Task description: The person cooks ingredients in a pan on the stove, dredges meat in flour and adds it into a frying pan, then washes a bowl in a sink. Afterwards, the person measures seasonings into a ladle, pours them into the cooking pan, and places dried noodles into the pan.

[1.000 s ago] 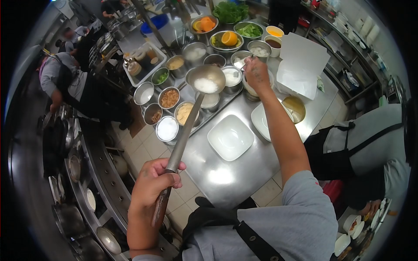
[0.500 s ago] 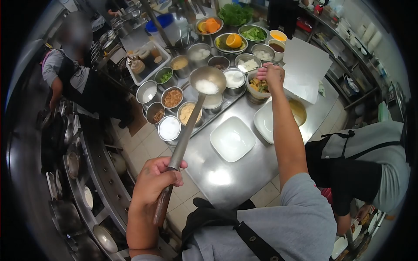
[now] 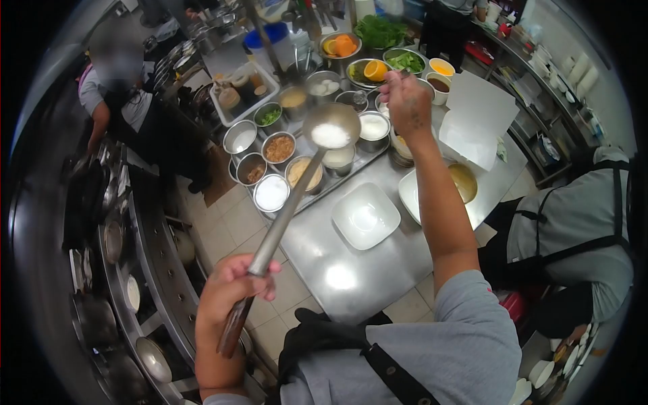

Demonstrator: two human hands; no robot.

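My left hand [image 3: 236, 280] is closed round the wooden grip of a long-handled ladle [image 3: 280, 219]. A mound of white powder [image 3: 331, 135] lies in the ladle's bowl, which hangs over the metal containers. Held out above the far containers, my right hand [image 3: 408, 104] pinches what looks like a small metal spoon [image 3: 362, 98], slightly blurred. Beneath it is a container of dark seasoning [image 3: 351, 101]. A container of white powder [image 3: 373, 126] stands just right of the ladle's bowl. My right forearm partly covers a container of mixed food [image 3: 401, 150].
An empty white square bowl [image 3: 366, 216] sits on the steel table [image 3: 317, 246], another white bowl [image 3: 410, 196] beside it. A tray [image 3: 337, 181] carries several metal containers. Behind are orange halves [image 3: 345, 46] and lettuce [image 3: 378, 30]. Co-workers stand left [image 3: 148, 128] and right [image 3: 574, 229].
My right hand has moved up and left from the mixed-food container to over the dark seasoning. The ladle stays in my left hand, and the view has shifted slightly.
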